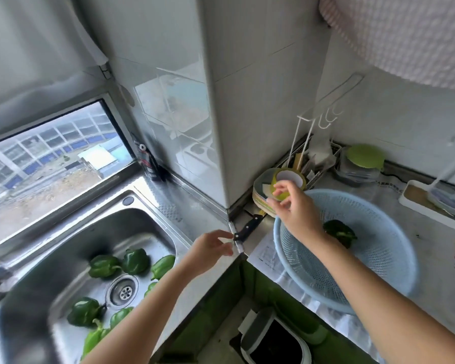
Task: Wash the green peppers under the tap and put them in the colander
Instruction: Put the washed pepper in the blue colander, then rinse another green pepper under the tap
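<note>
Lying in pale blue perforated plastic colander (378,271): one dark green pepper (339,232).
Stainless steel sink (142,227): more green peppers (134,261) are scattered inside.
Right hand (292,206): held empty and loose over the colander rim.
Left hand (213,248): held empty, loosely curled, beside the sink.

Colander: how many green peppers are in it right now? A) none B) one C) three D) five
B: a single dark green pepper lies inside the pale blue colander; the other peppers sit in the steel sink.
</note>
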Available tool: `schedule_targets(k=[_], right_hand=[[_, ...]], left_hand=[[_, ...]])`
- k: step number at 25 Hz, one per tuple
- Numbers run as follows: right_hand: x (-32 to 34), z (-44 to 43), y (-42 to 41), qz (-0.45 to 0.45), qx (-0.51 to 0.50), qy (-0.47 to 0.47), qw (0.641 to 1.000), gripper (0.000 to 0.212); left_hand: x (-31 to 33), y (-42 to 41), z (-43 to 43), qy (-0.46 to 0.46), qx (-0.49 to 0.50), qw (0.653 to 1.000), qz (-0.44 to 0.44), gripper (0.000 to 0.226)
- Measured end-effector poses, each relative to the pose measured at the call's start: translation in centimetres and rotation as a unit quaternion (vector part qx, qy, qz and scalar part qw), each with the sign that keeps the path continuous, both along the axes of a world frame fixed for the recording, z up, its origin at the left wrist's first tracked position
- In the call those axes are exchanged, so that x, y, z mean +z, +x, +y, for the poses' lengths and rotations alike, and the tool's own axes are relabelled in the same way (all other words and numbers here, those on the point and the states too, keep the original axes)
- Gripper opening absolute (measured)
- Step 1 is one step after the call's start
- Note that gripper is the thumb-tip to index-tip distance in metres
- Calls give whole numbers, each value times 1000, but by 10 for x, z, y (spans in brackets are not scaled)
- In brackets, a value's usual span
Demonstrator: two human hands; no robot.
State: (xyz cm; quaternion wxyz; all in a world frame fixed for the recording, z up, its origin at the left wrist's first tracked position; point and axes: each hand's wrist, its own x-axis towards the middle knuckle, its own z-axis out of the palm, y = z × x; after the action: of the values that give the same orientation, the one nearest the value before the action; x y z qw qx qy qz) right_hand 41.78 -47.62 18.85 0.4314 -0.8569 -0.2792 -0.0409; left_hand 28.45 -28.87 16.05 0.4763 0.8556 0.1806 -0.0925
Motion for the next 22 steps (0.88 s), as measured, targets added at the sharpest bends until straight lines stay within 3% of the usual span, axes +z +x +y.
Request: schedule_targets(k=[3,6,12,16,22], right_hand=[[14,74,-34,-18,127,11,992,25],[-1,134,-69,4,233,-47,971,17],[-72,254,-121,109,340,-187,915,18],[-119,326,-135,235,303,-288,878,38],[-171,406,-140,263,242,-369,858,65]], left_hand=[[-5,-48,44,30,118,993,-6,10],[-15,-92,81,55,223,973,9,18],[-75,-215,162,103,374,912,136,17],[-99,-282,212,230,325,897,194,25],[-104,-315,278,279,188,891,304,30]])
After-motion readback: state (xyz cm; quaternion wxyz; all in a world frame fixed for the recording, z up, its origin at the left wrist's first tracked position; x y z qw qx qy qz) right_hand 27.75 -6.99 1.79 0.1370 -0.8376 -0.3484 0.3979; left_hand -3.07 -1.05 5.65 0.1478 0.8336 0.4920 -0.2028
